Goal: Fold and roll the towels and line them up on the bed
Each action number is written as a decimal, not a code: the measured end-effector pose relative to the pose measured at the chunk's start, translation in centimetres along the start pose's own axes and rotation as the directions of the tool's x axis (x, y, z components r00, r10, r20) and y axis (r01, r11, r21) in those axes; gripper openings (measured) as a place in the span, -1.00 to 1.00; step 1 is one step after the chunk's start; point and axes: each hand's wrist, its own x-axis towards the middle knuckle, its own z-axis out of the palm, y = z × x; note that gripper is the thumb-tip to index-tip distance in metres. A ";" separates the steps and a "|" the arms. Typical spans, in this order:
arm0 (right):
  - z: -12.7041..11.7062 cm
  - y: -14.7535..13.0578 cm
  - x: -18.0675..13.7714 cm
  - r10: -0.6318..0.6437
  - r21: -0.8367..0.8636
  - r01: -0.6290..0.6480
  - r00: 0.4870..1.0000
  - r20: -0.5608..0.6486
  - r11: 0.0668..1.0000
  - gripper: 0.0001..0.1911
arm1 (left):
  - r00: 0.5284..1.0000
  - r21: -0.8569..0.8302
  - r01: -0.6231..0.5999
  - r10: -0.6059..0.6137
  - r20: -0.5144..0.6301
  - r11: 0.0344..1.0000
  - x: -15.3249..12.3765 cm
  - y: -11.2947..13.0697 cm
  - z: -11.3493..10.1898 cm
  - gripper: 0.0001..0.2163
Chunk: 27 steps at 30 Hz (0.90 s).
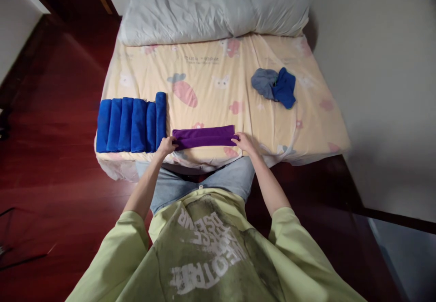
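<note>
A purple towel (203,136), folded into a long narrow strip, lies across the near edge of the bed (218,66). My left hand (166,145) is closed on its left end. At the strip's right end, my right hand (243,141) pinches the cloth. Both hands rest on the yellow patterned sheet. Just left of my left hand stands a row of several rolled blue towels (131,123), side by side.
A crumpled grey cloth (264,82) and a blue cloth (285,87) lie together on the bed's right side. White pillows (218,7) span the far end. Dark red wooden floor (51,125) is to the left; a pale wall (384,75) is close on the right.
</note>
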 end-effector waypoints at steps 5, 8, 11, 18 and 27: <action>-0.6 -1.3 -0.5 -0.025 -0.076 0.019 0.997 -0.070 0.997 -0.75 | 0.995 0.060 0.020 -0.014 -0.101 0.998 -0.7 1.2 0.4 -0.70; -1.1 -2.3 -1.4 -0.213 -0.172 0.185 0.964 -0.157 0.967 -0.74 | 0.971 0.145 -0.047 0.080 -0.226 0.988 -1.6 1.5 0.6 -0.71; -1.2 -3.0 -2.5 -0.404 -0.272 0.370 0.911 -0.079 0.888 -0.79 | 0.943 0.223 -0.210 0.258 -0.212 0.952 -2.3 1.2 1.2 -0.80; -0.8 -2.0 -3.5 -0.459 -0.308 0.445 0.888 0.031 0.841 -0.49 | 0.899 0.203 -0.327 0.370 -0.234 0.923 -3.6 0.1 4.1 -0.59; -0.2 -1.4 -2.1 -0.433 -0.230 0.414 0.900 -0.040 0.881 -0.54 | 0.903 0.213 -0.363 0.399 -0.158 0.907 -2.5 -0.3 2.5 -0.55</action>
